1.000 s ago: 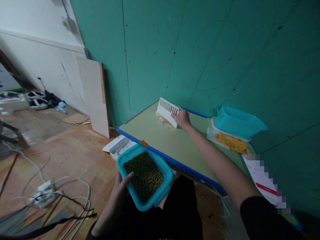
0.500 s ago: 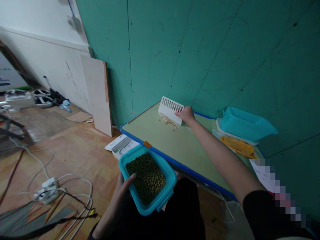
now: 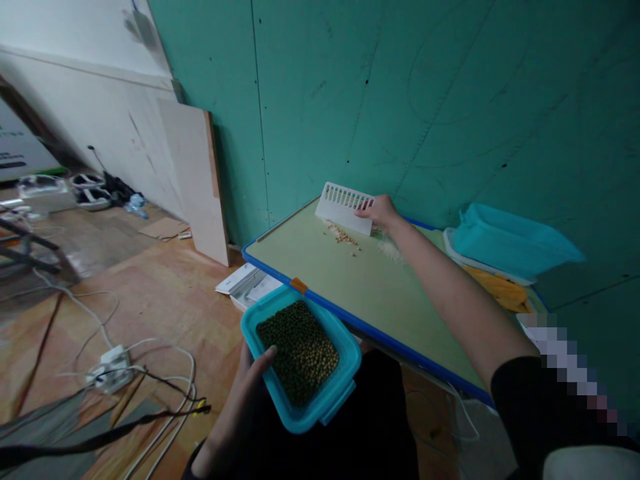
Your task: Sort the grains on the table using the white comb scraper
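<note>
My left hand (image 3: 253, 373) grips the near-left rim of a teal plastic container (image 3: 345, 377), with its thumb over the edge. Inside lie dark green beans (image 3: 287, 333) and paler yellowish beans (image 3: 317, 360). The container is below the table's front edge. At the back of the table, my right hand (image 3: 381, 212) is closed on the right end of a white slotted plate (image 3: 343, 212), which stands tilted on its long edge. Just in front of the plate are scattered orange-yellow kernels (image 3: 343, 235), and a patch of small white grains (image 3: 390, 251) lies near my right wrist.
The pale green table (image 3: 320, 267) has a blue edge and stands against a green wall (image 3: 320, 100). At its right are a teal bin (image 3: 515, 243) and an orange cloth (image 3: 500, 288). A power strip (image 3: 113, 369) with cables lies on the floor at left; a board (image 3: 193, 173) leans on the wall.
The view has shifted slightly. My right hand still holds the slotted plate behind the kernels, and more of the white grains shows beside my wrist. My left hand keeps the container in place.
</note>
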Demonstrator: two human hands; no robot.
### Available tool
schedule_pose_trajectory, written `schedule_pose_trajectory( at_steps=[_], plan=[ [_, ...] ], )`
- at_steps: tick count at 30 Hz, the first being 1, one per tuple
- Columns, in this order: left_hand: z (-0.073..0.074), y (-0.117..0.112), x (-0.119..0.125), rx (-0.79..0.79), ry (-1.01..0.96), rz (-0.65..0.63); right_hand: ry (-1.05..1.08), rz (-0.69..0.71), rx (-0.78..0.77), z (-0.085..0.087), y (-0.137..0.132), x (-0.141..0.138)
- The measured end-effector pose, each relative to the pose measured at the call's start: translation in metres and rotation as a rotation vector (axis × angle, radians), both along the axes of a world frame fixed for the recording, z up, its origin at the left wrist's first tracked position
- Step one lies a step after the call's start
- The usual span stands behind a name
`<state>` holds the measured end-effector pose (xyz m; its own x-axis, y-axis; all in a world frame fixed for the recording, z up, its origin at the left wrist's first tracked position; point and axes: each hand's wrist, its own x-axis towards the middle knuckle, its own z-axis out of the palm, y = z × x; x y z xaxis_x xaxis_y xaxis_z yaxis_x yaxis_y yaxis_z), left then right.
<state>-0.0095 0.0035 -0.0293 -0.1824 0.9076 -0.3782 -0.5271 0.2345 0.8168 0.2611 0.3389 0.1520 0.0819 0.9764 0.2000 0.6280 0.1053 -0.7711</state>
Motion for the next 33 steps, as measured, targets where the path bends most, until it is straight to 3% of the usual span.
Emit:
schedule_pose_trajectory(
  at_steps=[4, 9, 18, 33],
  plan=[
    [0.008, -0.001, 0.001, 0.031, 0.013, -0.021, 0.099, 0.129, -0.062, 0.007, 0.001, -0.002],
    [0.014, -0.003, -0.001, 0.073, 0.058, -0.031, 0.107, 0.175, -0.113, 0.013, -0.001, -0.006],
    [0.026, -0.010, 0.002, 0.077, 0.004, -0.087, 0.037, 0.188, -0.057, 0.009, -0.009, -0.007],
    [0.028, -0.010, 0.002, 0.058, 0.004, -0.081, -0.048, 0.175, 0.018, 0.003, -0.035, -0.005]
  ],
)
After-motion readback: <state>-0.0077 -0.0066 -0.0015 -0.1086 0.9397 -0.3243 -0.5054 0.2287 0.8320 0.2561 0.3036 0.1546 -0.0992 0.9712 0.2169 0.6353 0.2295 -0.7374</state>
